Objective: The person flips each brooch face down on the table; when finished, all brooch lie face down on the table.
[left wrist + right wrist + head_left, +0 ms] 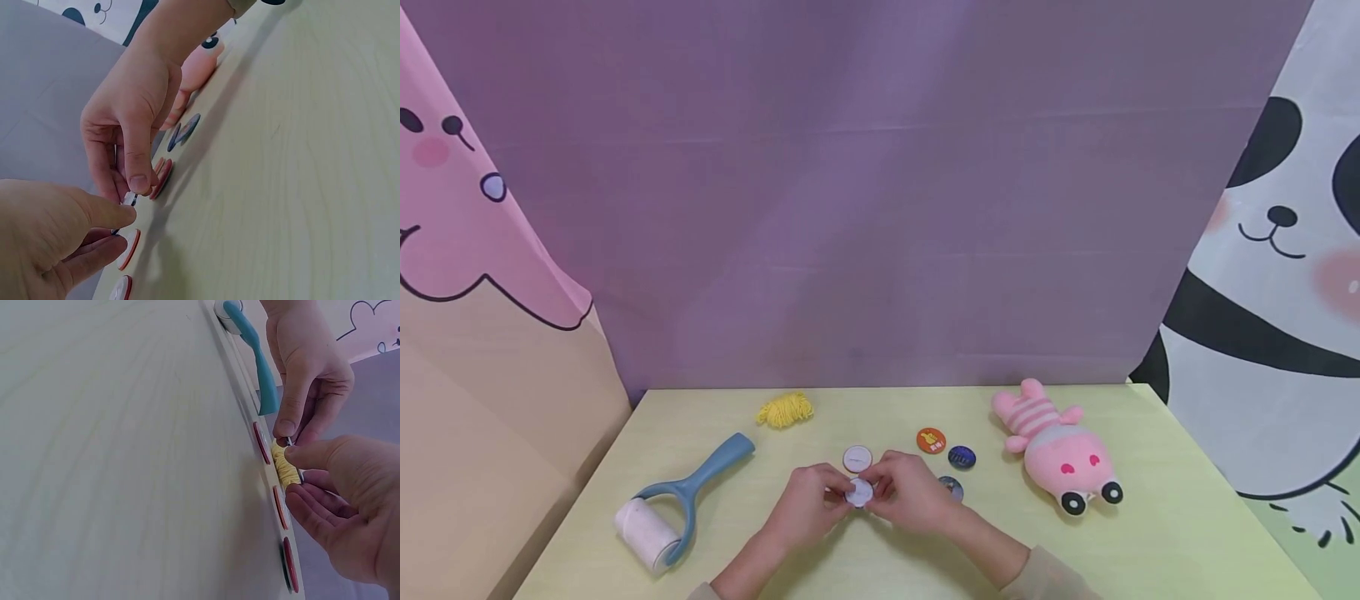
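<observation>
My left hand (814, 502) and right hand (912, 493) meet over the front middle of the table, pinching a small round badge (859, 492) between them. Its white side faces the head camera; in both wrist views fingers hide most of it. Just beyond lies another white-faced badge (857, 458), flat, with a thin line across it. To the right of my right hand are an orange badge (931, 441), a dark blue badge (962, 457) and a bluish badge (952, 488), the last partly covered by that hand.
At the left lies a lint roller (715, 462) with a blue handle and white roll. A bundle of yellow yarn (786, 411) sits near the back edge. On the right, a pink plush toy (1060, 454) lies on the pale table (1180, 533). A purple cloth (880, 208) hangs behind.
</observation>
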Available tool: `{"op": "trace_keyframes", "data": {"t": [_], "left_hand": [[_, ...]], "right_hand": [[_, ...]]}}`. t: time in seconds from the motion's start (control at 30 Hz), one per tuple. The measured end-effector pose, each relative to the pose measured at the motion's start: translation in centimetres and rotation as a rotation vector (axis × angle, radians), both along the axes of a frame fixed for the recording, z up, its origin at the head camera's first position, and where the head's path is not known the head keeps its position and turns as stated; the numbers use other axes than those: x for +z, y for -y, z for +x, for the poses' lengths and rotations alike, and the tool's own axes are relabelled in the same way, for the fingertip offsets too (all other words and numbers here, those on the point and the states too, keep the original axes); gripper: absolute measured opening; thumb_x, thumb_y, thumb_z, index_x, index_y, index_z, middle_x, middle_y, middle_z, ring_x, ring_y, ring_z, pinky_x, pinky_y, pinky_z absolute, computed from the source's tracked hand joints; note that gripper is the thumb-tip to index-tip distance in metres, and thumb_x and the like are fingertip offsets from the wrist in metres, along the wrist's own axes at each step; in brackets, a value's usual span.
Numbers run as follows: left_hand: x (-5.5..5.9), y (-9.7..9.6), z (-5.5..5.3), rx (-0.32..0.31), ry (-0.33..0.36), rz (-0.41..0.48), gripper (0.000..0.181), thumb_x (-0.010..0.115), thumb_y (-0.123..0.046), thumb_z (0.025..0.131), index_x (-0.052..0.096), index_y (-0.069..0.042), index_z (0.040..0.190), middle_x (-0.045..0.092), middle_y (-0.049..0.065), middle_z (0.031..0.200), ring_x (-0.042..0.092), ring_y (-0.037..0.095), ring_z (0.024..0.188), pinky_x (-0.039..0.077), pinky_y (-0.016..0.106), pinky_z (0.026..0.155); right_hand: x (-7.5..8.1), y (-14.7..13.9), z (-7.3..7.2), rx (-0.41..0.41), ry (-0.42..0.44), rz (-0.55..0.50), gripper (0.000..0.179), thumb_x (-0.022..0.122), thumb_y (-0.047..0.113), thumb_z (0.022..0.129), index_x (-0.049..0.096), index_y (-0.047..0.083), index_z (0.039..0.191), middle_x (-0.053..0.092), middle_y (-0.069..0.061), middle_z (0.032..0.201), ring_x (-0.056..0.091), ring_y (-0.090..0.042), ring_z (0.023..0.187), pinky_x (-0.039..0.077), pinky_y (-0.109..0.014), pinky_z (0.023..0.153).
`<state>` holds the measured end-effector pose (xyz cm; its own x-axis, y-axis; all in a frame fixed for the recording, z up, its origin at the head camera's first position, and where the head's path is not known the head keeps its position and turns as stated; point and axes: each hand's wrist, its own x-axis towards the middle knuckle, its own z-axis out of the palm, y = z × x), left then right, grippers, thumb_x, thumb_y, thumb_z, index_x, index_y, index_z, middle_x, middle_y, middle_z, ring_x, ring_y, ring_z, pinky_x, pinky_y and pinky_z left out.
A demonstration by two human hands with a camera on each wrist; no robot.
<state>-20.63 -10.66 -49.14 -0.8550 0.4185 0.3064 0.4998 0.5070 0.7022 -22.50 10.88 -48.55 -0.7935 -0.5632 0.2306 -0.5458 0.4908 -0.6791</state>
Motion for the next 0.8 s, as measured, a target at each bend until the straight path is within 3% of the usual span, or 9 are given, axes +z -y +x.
{"op": "trace_keyframes", "data": {"t": [0.47,0.8], "left_hand": [[-1.3,-0.1,-0.1,0.049,-0.075,-0.127,0.013,0.088,0.001,0.081,0.084,-0.001,0.092,0.078,0.004,0.089,0.07,0.008,0.084,0.059,0.019,0.073],[-1.2,-0.4,0.2,0.045,-0.106,-0.142,0.011,0.089,0.0,0.081,0.085,-0.004,0.091,0.079,0.003,0.083,0.067,0.005,0.079,0.057,0.018,0.071]], "right_hand": [[-0.8,0.2,0.1,0.008,-0.036,0.074,0.022,0.086,0.007,0.087,0.082,0.006,0.109,0.069,0.0,0.089,0.064,-0.004,0.08,0.052,-0.014,0.07],[-1.1,0.6,0.2,-0.016,-0.096,0.117,0.017,0.086,0.009,0.085,0.084,0.01,0.102,0.069,0.002,0.083,0.058,-0.002,0.078,0.047,-0.013,0.069]]}}
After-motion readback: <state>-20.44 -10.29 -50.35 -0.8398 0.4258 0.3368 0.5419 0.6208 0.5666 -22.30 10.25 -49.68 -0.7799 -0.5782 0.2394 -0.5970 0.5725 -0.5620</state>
